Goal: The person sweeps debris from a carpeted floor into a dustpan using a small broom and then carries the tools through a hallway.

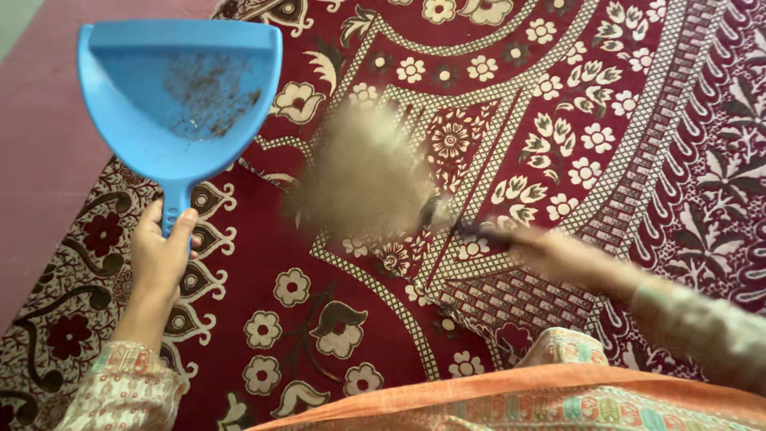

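Beneath us spreads a big maroon patterned cloth (558,120) with cream flowers and lattice bands, filling nearly the whole view; its left edge lies rumpled over a plain pinkish floor (40,160), a strip of which runs down the left side. Our left hand (159,255) has its fingers wrapped tight round the handle of the blue dustpan (179,96), which we hold up over the cloth's left border, well apart from the brush. Brown dust and crumbs already lie in the pan's tray, so we judge some sweeping is done, though how much of the cloth remains we cannot tell. Our right hand (558,259) is smeared by motion; it appears to grip the dark handle of a tan-bristled brush (359,172), but we cannot make out its fingers. The brush head passes over the cloth's middle, right of the pan. Open cloth lies all round it; near us, an orange-edged garment (519,391) hems the lower right.
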